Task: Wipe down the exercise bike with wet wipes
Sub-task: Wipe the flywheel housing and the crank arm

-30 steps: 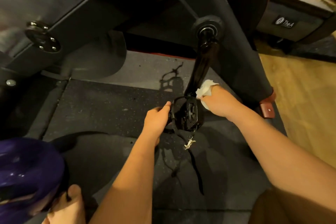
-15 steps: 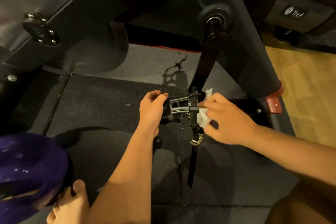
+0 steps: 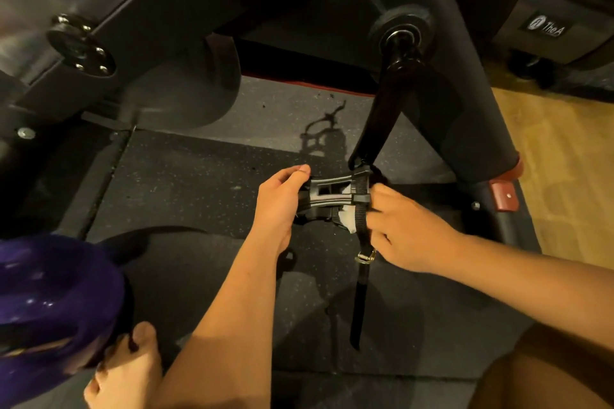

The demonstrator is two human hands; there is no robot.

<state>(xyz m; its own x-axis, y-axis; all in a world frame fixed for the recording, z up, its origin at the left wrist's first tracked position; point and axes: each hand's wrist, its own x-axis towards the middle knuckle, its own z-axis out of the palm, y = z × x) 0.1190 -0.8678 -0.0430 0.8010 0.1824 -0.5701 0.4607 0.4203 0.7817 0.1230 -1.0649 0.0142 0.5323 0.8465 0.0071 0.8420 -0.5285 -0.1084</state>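
Dark rubber mat (image 3: 186, 183), left fingers (image 3: 296, 173) gripping pedal (image 3: 329, 198), right fingers (image 3: 382, 192) pinching wipe (image 3: 347, 220)

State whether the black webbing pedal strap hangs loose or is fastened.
Loose: the black webbing pedal strap dangles free below its metal buckle.

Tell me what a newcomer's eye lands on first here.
At centre frame, two bare hands work on the black pedal. The left hand holds its left end while the right hand pinches a white wet wipe into the cage beside the dangling strap. Above them the glossy crank arm rises to the dark bike frame, and a shiny purple object sits at lower left.
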